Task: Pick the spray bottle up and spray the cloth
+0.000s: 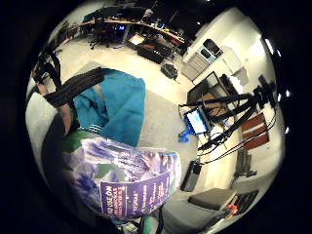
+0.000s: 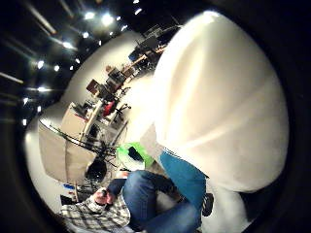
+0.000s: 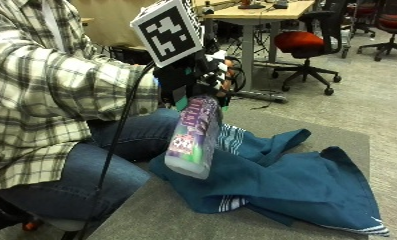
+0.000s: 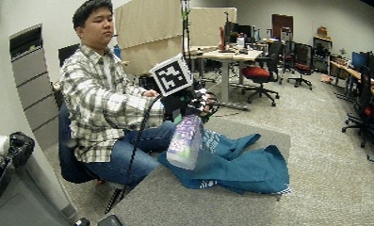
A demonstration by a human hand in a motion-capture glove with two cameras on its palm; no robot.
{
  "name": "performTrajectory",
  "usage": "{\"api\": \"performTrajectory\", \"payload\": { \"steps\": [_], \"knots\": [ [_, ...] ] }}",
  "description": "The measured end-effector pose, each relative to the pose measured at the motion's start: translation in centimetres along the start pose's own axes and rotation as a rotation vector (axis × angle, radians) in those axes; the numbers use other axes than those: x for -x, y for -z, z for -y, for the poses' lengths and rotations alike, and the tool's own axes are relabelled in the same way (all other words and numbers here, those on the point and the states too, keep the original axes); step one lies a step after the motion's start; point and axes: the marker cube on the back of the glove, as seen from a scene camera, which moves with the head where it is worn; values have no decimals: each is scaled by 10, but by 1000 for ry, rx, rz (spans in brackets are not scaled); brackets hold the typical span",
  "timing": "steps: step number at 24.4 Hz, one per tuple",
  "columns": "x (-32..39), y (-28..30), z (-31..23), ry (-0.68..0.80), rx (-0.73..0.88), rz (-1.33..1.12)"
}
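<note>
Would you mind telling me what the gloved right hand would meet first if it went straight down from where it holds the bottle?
Probably the blue cloth on the table; the spray bottle would touch first.

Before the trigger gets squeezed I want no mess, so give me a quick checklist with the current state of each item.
1. Spray bottle lifted clear of the table: ok.
2. Right hand grip around the bottle's top: ok.
3. Blue cloth lying on the table beside the bottle: ok.
4. Nozzle aimed at the cloth: cannot tell, the hand hides it.
5. Finger on the trigger: cannot tell.
</note>
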Motion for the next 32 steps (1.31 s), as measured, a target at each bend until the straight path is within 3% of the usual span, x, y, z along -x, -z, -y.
{"api": "performTrajectory", "payload": {
  "steps": [14, 26, 32],
  "knots": [
    [-37, 17, -4, -292, -143, 528],
    [-42, 30, -8, -322, -309, 809],
    [-31, 36, 0, -266, -327, 858]
  ]
}}
